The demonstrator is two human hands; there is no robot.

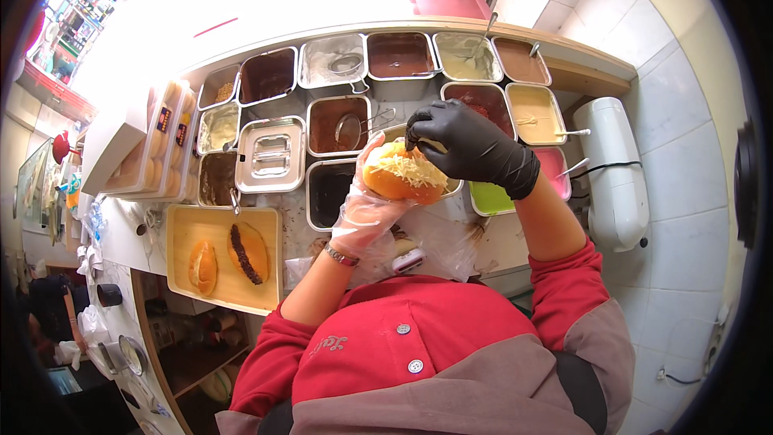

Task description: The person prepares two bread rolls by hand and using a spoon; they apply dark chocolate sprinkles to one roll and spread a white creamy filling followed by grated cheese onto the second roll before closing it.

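A split golden bun [388, 183] covered along its top with pale shredded cheese [419, 169] rests in my left hand [364, 213]. That hand wears a clear plastic glove, its fingers wrapped around the bun's side. My right hand [471, 145], in a black glove, reaches over from the right with its fingers bent together at the top of the bun, touching the cheese. Whatever the fingertips pinch is hidden. Behind the bun, partly covered by my hands, a metal container [394, 134] shows only its rim.
Metal tubs surround my hands, including a dark brown one [398, 55], a lidded one [272, 155] and a green one [489, 198]. At the left, a tray [224, 216] carries two filled buns [248, 252]. Stacked clear boxes [161, 145] stand behind it. A white appliance [616, 173] stands right.
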